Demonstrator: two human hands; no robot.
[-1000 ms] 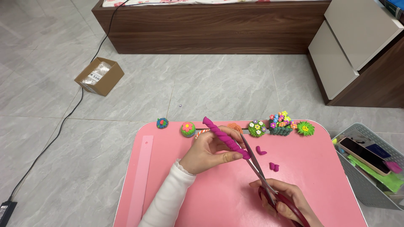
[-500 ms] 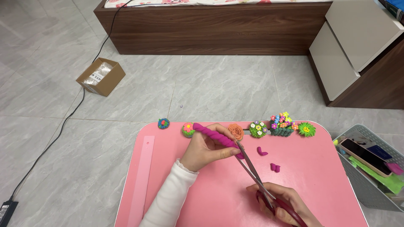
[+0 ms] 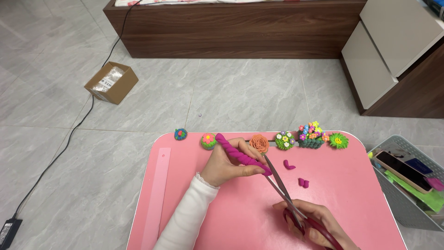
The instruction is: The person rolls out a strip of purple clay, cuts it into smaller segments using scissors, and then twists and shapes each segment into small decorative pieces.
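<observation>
The left hand (image 3: 226,162) pinches a twisted purple clay rope (image 3: 240,155) above the pink table (image 3: 222,222), while the right hand (image 3: 312,224), fingers curled through the handles, holds scissors (image 3: 282,190) at the rope's lower end. Clay flowers (image 3: 307,138) line the far edge; the table's left side lies open beside a pink ruler (image 3: 157,194).

Twisted clay rope (image 3: 240,156): matt, ridged. Scissors (image 3: 282,187): shiny metal blades, glossy red plastic handles. Pink table (image 3: 231,222): smooth, satin. Floor, upper frame: polished marble-look tile.
</observation>
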